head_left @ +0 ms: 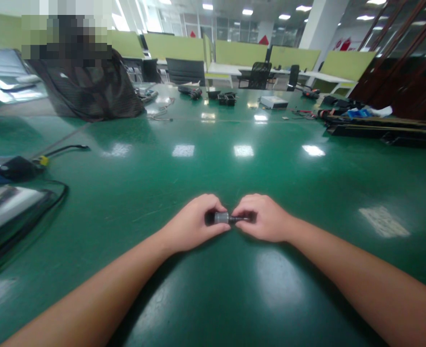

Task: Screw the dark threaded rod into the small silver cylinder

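Note:
My left hand (194, 223) is closed round a small grey metal cylinder (221, 218) with a dark end, low over the green tabletop (213, 178). From the cylinder's right side a thin dark threaded shaft (237, 219) points to the right. The thumb and fingers of my right hand (261, 218) pinch this shaft close to the cylinder. Both hands are near the middle of the view, with their fingertips almost touching. The shaft's far end is partly hidden inside my right hand.
At the left lie a flat device (14, 207) and a black cable (63, 193). A person in dark clothing (93, 89) leans at the table's back left. Tools, a white box (273, 101) and long black parts (382, 132) lie along the far side.

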Demonstrator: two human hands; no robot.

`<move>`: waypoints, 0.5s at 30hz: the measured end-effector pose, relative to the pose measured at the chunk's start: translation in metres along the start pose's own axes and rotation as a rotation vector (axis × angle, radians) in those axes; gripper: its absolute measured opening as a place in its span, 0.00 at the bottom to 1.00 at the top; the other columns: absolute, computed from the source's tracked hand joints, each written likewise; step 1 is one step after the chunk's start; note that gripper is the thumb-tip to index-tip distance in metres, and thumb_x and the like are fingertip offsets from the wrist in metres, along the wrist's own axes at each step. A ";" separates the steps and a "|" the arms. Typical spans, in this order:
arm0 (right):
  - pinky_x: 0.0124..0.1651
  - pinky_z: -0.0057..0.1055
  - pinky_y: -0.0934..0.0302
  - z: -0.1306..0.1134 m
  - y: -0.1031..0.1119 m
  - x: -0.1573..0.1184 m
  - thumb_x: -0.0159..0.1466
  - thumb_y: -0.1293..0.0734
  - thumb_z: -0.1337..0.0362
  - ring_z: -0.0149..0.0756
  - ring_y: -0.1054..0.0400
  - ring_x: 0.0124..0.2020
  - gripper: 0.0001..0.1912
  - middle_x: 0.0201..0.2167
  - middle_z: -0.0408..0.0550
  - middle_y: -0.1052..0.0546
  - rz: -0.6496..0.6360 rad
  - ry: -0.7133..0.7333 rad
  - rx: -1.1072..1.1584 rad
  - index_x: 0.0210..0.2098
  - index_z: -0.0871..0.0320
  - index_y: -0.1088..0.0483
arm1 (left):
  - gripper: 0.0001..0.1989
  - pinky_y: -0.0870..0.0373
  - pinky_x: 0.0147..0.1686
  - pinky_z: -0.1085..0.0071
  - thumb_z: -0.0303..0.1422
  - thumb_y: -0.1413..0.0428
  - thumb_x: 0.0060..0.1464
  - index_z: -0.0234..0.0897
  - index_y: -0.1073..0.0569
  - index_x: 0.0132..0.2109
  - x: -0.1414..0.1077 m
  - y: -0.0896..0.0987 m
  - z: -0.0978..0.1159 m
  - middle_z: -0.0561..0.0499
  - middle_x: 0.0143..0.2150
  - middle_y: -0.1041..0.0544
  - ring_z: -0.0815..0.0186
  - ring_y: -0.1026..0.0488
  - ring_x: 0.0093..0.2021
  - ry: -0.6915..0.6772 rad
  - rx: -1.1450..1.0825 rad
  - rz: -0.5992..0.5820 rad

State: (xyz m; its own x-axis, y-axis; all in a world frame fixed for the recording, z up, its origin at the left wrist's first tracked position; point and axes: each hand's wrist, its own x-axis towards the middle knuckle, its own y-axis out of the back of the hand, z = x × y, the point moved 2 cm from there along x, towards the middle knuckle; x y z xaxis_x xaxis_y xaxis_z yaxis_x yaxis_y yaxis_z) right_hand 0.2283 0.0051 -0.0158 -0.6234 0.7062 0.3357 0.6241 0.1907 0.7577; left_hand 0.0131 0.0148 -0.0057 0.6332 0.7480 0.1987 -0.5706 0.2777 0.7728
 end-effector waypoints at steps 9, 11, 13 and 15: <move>0.44 0.34 0.38 0.001 0.002 -0.001 0.57 0.28 0.71 0.36 0.27 0.36 0.07 0.33 0.46 0.20 -0.006 0.000 0.001 0.36 0.57 0.22 | 0.10 0.32 0.40 0.67 0.37 0.35 0.54 0.38 0.25 0.41 0.000 0.000 0.001 0.51 0.38 0.23 0.62 0.26 0.38 -0.001 0.002 0.004; 0.44 0.34 0.38 0.002 0.002 -0.001 0.57 0.29 0.71 0.37 0.27 0.36 0.07 0.33 0.46 0.20 -0.007 0.001 0.006 0.36 0.58 0.22 | 0.11 0.32 0.39 0.67 0.37 0.35 0.55 0.38 0.25 0.41 0.000 0.000 0.001 0.51 0.39 0.23 0.62 0.27 0.38 -0.004 0.007 0.002; 0.44 0.34 0.38 0.002 0.003 -0.001 0.57 0.29 0.71 0.37 0.27 0.36 0.07 0.33 0.46 0.20 -0.008 0.001 0.008 0.36 0.58 0.22 | 0.11 0.32 0.39 0.67 0.38 0.35 0.55 0.38 0.25 0.41 0.000 0.000 0.000 0.51 0.39 0.23 0.62 0.27 0.38 -0.003 0.012 0.000; 0.44 0.34 0.38 0.002 0.003 -0.001 0.57 0.29 0.72 0.37 0.27 0.36 0.08 0.33 0.46 0.20 -0.006 -0.003 0.007 0.36 0.58 0.22 | 0.11 0.32 0.39 0.67 0.38 0.35 0.55 0.38 0.25 0.41 0.000 0.000 0.000 0.50 0.39 0.23 0.62 0.27 0.38 -0.002 0.017 -0.001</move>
State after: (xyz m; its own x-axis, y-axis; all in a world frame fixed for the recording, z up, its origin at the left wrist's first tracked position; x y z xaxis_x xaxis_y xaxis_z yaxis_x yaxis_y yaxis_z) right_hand 0.2321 0.0065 -0.0153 -0.6257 0.7070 0.3297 0.6236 0.1994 0.7559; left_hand 0.0127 0.0146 -0.0060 0.6347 0.7468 0.1988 -0.5610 0.2684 0.7831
